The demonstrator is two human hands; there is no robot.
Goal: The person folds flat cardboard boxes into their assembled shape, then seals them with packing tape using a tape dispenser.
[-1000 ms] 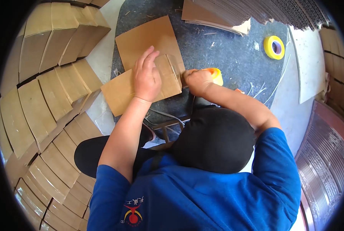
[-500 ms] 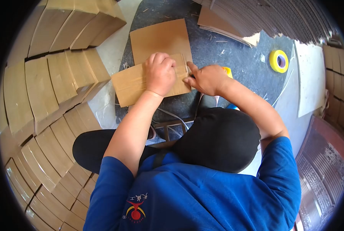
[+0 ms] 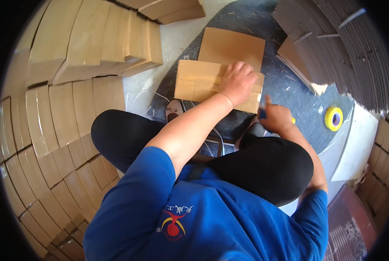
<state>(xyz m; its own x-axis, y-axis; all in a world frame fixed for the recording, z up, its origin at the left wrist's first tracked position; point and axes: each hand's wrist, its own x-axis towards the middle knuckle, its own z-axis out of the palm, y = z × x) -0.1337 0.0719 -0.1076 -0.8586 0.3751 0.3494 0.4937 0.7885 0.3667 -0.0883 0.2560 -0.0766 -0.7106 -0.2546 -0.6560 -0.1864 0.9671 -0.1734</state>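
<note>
A folded, flat-looking cardboard box (image 3: 198, 82) lies across the dark work surface. My left hand (image 3: 238, 84) is on its right part, fingers bent together over the far edge. Just off the box's right end, my right hand (image 3: 275, 117) has its index finger extended and the other fingers curled. A small blue piece (image 3: 262, 114) shows at those fingers and a bit of yellow (image 3: 293, 120) behind the hand; the rest of this item is hidden. Beyond the box, a brown cardboard flap or sheet (image 3: 232, 45) lies flat.
A yellow tape roll (image 3: 334, 118) lies at the right of the dark surface (image 3: 242, 17). Stacked flat cardboard (image 3: 355, 43) stands at the upper right. Rows of cardboard boxes (image 3: 85, 43) fill the left side. My knees are below the surface's near edge.
The view has shifted, so box and surface appear farther right. My right hand has come away from the box's right end, toward me. My left hand now lies nearer that end.
</note>
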